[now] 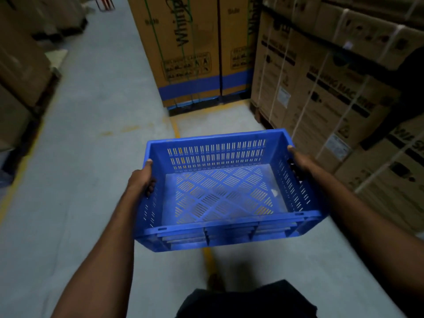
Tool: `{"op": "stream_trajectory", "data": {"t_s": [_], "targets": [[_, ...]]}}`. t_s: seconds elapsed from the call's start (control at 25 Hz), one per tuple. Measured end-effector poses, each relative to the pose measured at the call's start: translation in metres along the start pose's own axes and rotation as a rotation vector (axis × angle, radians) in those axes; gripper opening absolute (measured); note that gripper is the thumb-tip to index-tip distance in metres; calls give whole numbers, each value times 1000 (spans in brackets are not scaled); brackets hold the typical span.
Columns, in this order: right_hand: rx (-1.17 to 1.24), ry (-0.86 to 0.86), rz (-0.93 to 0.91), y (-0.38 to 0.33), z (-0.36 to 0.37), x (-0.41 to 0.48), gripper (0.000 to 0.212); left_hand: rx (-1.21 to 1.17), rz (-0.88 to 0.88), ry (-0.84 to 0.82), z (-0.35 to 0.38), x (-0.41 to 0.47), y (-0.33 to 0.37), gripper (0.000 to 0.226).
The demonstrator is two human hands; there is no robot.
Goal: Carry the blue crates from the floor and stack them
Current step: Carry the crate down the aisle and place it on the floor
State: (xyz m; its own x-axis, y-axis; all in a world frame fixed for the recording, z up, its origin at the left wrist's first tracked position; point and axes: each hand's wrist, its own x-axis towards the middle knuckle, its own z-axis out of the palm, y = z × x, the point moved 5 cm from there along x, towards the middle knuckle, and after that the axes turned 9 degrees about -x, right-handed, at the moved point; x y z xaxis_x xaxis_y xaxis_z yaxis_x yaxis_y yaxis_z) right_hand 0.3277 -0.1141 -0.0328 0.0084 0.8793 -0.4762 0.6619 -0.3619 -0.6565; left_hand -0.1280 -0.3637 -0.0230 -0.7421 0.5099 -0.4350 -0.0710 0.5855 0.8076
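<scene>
Mid-carry at frame centre, the left hand (142, 180) and right hand (298, 159) clasp opposite walls of one empty blue crate (220, 191), no stack visible yet.

The left forearm (98, 249) shows at the lower left of the frame and the right forearm (367, 221) at the lower right, both bare from the frame edge to the wrist. The left hand (141, 180) and right hand (299, 160) are bare as well. At the bottom centre is a black garment (247, 301) of plain cloth with a rumpled upper edge; shirt hem or shorts, I cannot tell. Just above it is a blurred shape (215, 282), perhaps a foot, too smeared to make out
</scene>
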Motion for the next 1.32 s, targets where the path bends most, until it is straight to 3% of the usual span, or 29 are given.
{"op": "stream_trajectory", "data": {"t_s": [0.28, 0.44, 0.56, 0.64, 0.8, 0.88, 1.0, 1.08, 1.2, 1.32], "targets": [[-13, 107, -22, -122, 41, 117, 67, 52, 57, 37, 1, 154, 89, 78], [-34, 153, -28, -172, 64, 212, 102, 116, 113, 74, 27, 245, 133, 85], [-75, 134, -61, -220, 82, 298, 113, 84, 119, 149, 49, 324, 160, 103], [-56, 159, -87, -256, 91, 343, 112, 54, 89, 173, 65, 366, 178, 110], [-54, 177, -187, -354, 104, 407, 90, 30, 102, 215, 89, 419, 246, 90], [-84, 184, -207, -389, 117, 452, 89, 21, 94, 235, 105, 464, 264, 88], [-152, 181, -197, -426, 149, 526, 84, -5, 69, 239, 131, 550, 276, 92], [-171, 153, -174, -439, 177, 586, 78, 15, 28, 195, 158, 612, 278, 83], [-155, 13, -8, -436, 223, 674, 84, 21, -38, 139, 199, 698, 265, 76], [-181, -88, 129, -412, 271, 771, 100, -2, -134, 114, 244, 801, 209, 89]]}}
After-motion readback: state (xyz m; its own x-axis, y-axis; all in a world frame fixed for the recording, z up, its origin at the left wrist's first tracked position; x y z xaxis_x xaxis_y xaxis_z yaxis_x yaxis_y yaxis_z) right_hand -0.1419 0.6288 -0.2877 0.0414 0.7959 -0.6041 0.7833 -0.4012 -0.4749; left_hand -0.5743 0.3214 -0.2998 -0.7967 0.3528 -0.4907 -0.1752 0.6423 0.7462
